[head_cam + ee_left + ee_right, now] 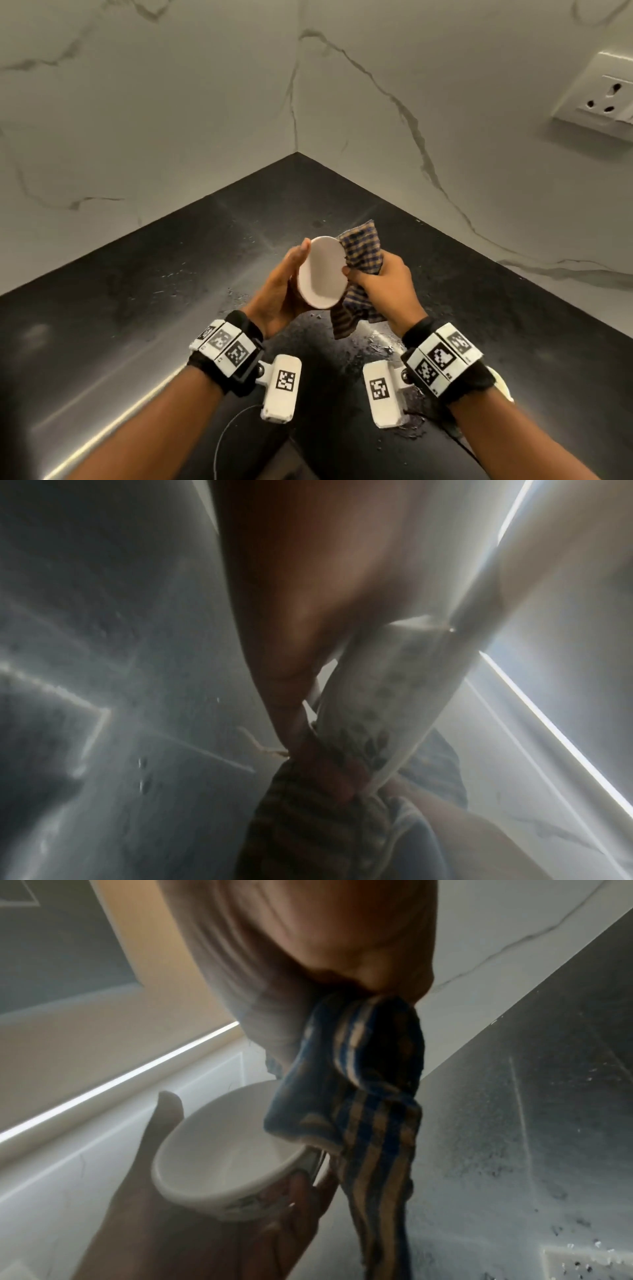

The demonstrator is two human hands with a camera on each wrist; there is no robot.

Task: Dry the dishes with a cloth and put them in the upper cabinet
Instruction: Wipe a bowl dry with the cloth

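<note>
Two hands: both are raised above the corner of the counter, with a bowl and a cloth held between them.
Left hand (279, 291): the bowl is cupped from its left side, with the fingers wrapped round the outside wall and the thumb laid along the far rim.
Bowl (322, 272): a small white bowl is held tilted, its opening turned toward the camera and the right; a dark leaf-like print is seen on its outer wall in the left wrist view.
Right hand (383, 284): the fingers are curled tightly round a bunched cloth, with the thumb tip set against the right rim of the bowl.
Cloth (361, 253): a blue and tan checked cloth is pressed against the right outside of the bowl; one end sticks up above the fist, the other hangs below it.
Counter (137, 274): a black surface speckled with water drops lies under the hands, a puddle just below the right wrist.
Walls: white marble with grey veins meets in a corner behind; a white socket (606, 99) is mounted at the upper right.
</note>
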